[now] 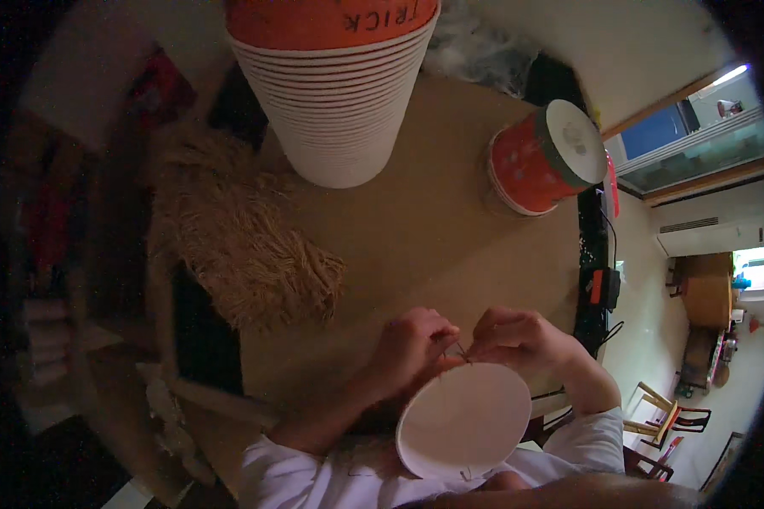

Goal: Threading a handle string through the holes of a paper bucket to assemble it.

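A white paper bucket (450, 424) rests close against my body, its open mouth tilted up at me. A thin string (462, 349) stands up from its far rim, and a bit of the same thin line shows at the near rim. My left hand (416, 341) pinches the string just left of that far rim. From the other side, my right hand (519, 338) has thumb and fingers closed on the string too. The fingertips of both hands nearly meet; the exact knot or loop between them is too small to make out. The bucket's outside is mostly hidden.
A tall stack of white and orange paper buckets (339, 110) stands at the far side of the brown table (416, 254). A bundle of frayed brown twine (246, 237) lies left. An orange container with a pale round top (552, 157) stands far right, near clear plastic wrap (484, 51).
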Tool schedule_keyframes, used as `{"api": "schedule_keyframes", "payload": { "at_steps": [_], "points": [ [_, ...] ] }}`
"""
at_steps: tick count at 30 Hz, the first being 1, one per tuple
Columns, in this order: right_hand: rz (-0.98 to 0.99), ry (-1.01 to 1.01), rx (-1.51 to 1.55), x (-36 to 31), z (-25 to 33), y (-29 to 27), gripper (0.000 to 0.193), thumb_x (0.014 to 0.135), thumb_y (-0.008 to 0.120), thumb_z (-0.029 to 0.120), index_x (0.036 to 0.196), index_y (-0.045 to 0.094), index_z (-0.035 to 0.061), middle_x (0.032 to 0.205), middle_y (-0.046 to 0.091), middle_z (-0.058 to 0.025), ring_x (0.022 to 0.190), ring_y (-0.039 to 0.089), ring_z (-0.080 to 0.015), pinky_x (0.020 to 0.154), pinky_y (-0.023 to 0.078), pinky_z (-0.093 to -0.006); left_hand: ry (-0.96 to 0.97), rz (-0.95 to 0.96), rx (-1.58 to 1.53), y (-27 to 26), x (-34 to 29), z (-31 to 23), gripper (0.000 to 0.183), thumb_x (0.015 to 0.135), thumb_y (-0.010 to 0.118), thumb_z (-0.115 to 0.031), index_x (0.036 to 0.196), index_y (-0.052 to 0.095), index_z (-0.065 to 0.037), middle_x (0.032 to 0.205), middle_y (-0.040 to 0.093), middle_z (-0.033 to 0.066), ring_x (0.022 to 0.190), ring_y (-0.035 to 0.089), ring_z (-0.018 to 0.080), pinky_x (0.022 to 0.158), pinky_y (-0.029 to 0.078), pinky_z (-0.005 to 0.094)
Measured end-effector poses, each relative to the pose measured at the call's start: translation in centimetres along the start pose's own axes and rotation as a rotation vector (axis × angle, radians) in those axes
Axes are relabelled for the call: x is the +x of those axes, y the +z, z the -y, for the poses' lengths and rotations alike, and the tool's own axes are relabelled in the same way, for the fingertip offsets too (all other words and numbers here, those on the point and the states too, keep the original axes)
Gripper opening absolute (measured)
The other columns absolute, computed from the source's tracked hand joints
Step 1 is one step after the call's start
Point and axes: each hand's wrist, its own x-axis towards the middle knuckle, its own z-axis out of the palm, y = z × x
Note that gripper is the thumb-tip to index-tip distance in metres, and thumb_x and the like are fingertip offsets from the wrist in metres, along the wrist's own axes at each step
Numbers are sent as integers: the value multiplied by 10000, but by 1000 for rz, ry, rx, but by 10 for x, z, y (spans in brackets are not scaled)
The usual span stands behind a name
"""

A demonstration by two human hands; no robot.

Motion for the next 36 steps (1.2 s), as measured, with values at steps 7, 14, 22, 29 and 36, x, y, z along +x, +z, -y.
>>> {"api": "schedule_keyframes", "payload": {
  "at_steps": [7,14,22,29,36],
  "points": [
    [-50,310,66,-33,25,9,241,729,667,-16,943,567,32,839,577,-55,716,579,-144,630,473,-268,-182,-77,-919,-18,-6,-28,216,861,521,-54,1076,537,-36,754,558,33,625,557,120,549,451,231],
    [-462,347,-60,-88,14,33,224,784,528,-60,977,494,48,780,482,-2,650,481,-77,581,414,-213,-205,3,-973,-41,-33,-25,159,819,611,-82,974,601,-46,745,562,16,580,521,81,521,417,211],
    [-738,162,221,-113,-15,74,218,821,404,-98,950,448,72,764,424,25,575,361,-32,471,305,-172,169,-92,7,-14,-27,4,121,784,671,-119,812,657,-3,797,567,45,687,550,102,595,443,231],
    [-723,155,-41,-130,4,82,190,781,512,-100,900,514,48,796,478,-3,701,468,-91,612,397,-216,295,-287,383,20,-40,-27,150,759,661,-60,900,654,-10,829,508,85,756,531,194,651,455,267],
    [-584,-61,-255,-119,78,47,81,760,629,21,838,610,7,857,574,-56,821,556,-169,726,445,-278,725,-389,541,25,-86,-66,280,673,668,-49,949,643,-89,884,512,92,816,511,271,703,443,355]
  ]
}}
